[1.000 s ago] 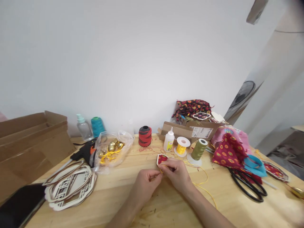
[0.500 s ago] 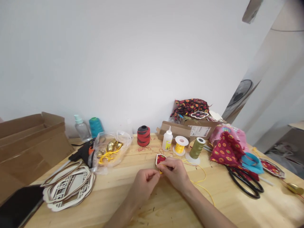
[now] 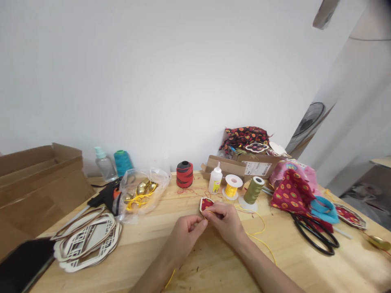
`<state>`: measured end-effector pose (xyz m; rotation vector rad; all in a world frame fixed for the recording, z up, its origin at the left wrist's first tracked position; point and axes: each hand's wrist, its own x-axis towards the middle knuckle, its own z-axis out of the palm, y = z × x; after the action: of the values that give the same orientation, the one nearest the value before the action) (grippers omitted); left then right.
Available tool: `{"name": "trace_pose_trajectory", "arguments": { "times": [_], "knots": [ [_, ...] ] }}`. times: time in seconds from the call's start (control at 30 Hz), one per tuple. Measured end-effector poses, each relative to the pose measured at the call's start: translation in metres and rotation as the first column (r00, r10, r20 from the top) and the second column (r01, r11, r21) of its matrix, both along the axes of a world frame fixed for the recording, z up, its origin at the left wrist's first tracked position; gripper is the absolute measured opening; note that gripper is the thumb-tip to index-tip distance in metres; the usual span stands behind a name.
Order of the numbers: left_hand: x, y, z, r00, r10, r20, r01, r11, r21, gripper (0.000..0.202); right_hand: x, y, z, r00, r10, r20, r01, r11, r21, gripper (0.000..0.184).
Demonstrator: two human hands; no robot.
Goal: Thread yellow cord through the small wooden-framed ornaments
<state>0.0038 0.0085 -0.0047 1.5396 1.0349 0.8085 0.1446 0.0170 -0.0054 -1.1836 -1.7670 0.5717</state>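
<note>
Near the middle of the table, my left hand [image 3: 187, 235] and my right hand [image 3: 225, 221] meet fingertip to fingertip. Both pinch a thin yellow cord [image 3: 258, 232] close to a small wooden-edged piece with red patterned fabric [image 3: 206, 203]. My right fingers cover part of that piece. From my right hand the cord loops out across the wood, and a length of it also shows under my left forearm. The exact point where the cord meets the piece is hidden by my fingers.
Behind my hands stand a red-and-black thread spool [image 3: 185, 175], a glue bottle [image 3: 215, 180], a yellow cord spool [image 3: 232, 186] and an olive thread cone [image 3: 254, 190]. Black-handled scissors [image 3: 317, 238] lie right. Wooden cut-outs [image 3: 88, 240], a bag of bells [image 3: 143, 193] and a cardboard box [image 3: 42, 191] are left.
A length of yellow cord now shows beneath my left forearm, where none showed before. My hands stay almost in place, with my left fingertips shifted slightly up.
</note>
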Motion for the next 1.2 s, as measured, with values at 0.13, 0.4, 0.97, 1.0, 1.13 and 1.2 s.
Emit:
{"name": "trace_pose_trajectory", "arguments": {
  "times": [0.13, 0.4, 0.97, 1.0, 1.13, 1.2],
  "knots": [
    [0.000, 0.003, -0.001, 0.999, 0.036, -0.009, -0.036, 0.999, 0.014, 0.035, 0.002, -0.002, 0.005, 0.999, -0.009, -0.049, 0.008, 1.000, -0.022, 0.020],
    [0.000, 0.000, 0.002, 0.991, 0.136, 0.005, -0.136, 0.986, 0.099, 0.034, 0.008, 0.004, -0.002, 0.978, -0.072, -0.194, -0.033, 0.871, -0.490, 0.047],
    [0.000, -0.006, 0.005, 0.987, 0.157, 0.017, -0.158, 0.986, 0.048, 0.031, 0.005, -0.002, 0.010, 0.733, -0.212, -0.647, -0.354, 0.693, -0.628, 0.037],
    [-0.001, -0.006, 0.004, 0.987, 0.158, 0.014, -0.158, 0.986, 0.052, 0.032, 0.005, -0.002, 0.010, 0.742, -0.215, -0.635, -0.336, 0.700, -0.630, 0.037],
    [-0.001, -0.006, 0.002, 0.984, 0.177, -0.010, -0.174, 0.977, 0.126, 0.031, 0.002, -0.002, 0.008, 0.752, -0.234, -0.616, -0.281, 0.731, -0.622, 0.038],
    [0.000, -0.007, 0.001, 0.976, 0.216, -0.013, -0.211, 0.963, 0.165, 0.031, 0.001, -0.003, 0.007, 0.748, -0.250, -0.614, -0.266, 0.735, -0.624, 0.038]
  ]
}}
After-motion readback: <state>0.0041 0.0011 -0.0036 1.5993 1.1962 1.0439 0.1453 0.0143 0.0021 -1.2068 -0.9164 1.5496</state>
